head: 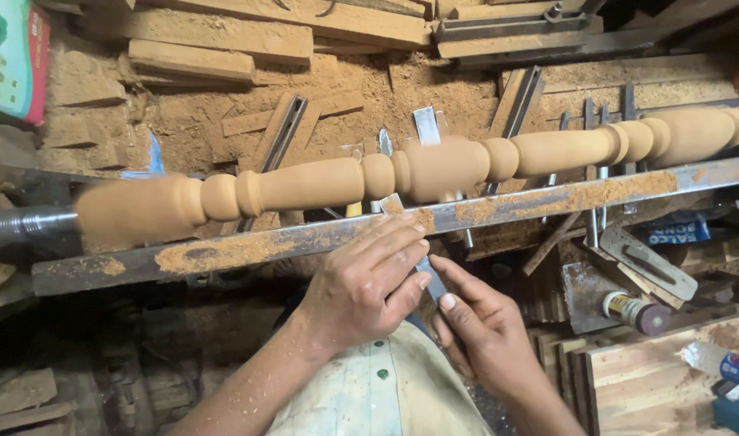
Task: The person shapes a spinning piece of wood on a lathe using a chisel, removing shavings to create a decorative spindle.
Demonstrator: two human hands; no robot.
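A long turned wooden spindle [321, 182] with beads and bulges spans the lathe from left to right, blurred as if spinning. Below it runs a steel tool rest bar [305, 238] dusted with sawdust. A flat metal chisel [431, 278] lies across the bar, its tip near the spindle's middle bulge. My left hand [369, 282] presses down on the chisel at the bar. My right hand [482, 331] grips the chisel's lower end, close to my body.
Sawdust, wood offcuts and planks [200, 56] cover the bench behind the lathe. Several spare chisels [596, 129] lie behind the spindle at right. A small bottle [636, 312] and metal plates sit at lower right, a coloured box [14, 56] at upper left.
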